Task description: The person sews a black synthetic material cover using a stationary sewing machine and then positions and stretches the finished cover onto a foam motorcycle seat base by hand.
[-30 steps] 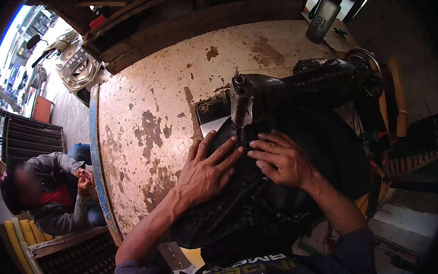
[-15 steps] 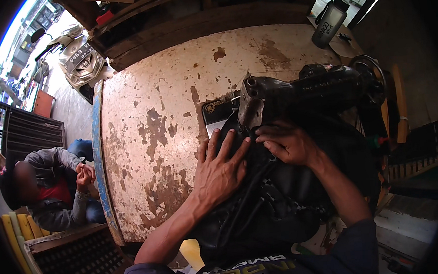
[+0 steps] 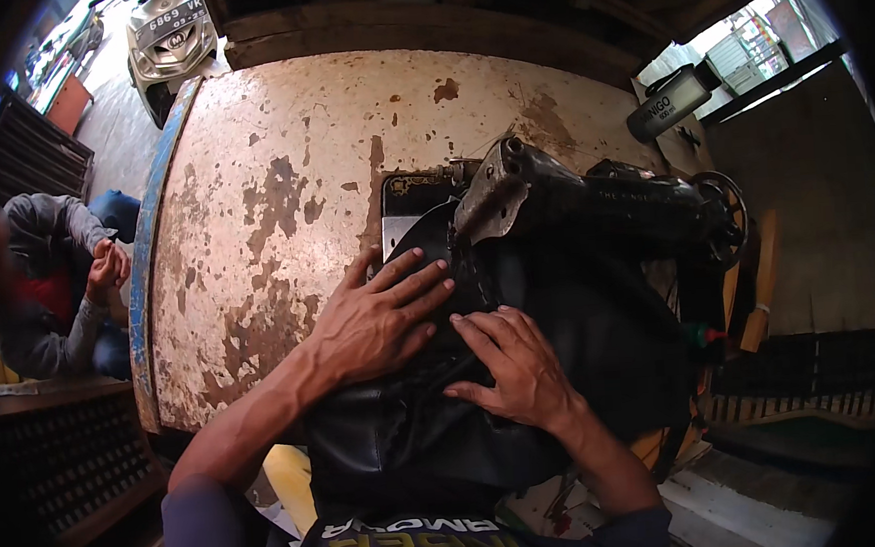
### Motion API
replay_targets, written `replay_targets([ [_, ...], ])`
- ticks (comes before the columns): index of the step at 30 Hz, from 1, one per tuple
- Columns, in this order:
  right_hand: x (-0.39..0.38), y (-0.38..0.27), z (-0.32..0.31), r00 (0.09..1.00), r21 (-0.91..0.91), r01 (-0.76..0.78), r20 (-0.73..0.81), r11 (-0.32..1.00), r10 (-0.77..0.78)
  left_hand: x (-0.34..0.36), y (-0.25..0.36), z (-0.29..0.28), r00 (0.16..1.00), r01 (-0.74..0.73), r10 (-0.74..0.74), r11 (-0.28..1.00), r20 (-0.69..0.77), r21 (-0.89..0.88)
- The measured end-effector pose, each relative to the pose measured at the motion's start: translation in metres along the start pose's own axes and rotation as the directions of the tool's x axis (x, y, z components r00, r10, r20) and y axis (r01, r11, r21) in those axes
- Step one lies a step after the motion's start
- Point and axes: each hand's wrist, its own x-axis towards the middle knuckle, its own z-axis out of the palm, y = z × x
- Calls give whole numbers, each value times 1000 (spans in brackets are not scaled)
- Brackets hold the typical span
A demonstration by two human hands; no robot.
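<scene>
Material spread beneath a sewing machine

The black material spills past the near edge of the peeling tabletop. On it the left hand lies flat, fingers parted; the right hand rests close by, thumb away from its fingers. The machine's head stands just beyond them. Leftward, boards reach a blue edge; past that, a person with clasped hands, a motorcycle farther off.

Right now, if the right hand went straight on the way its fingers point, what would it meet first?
Most likely the left hand, at its fingertips, as the right hand points forward and leftward over the black material. Their exact heights are hard to compare.
</scene>
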Motion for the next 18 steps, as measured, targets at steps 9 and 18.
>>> replay_targets([
  [9,-6,26,8,994,27,104,-49,994,-102,-6,-4,-1,1000,-18,18,999,-14,-32],
  [18,3,47,2,987,53,152,-52,987,-149,1,5,5,998,57,-57,998,-41,0],
])
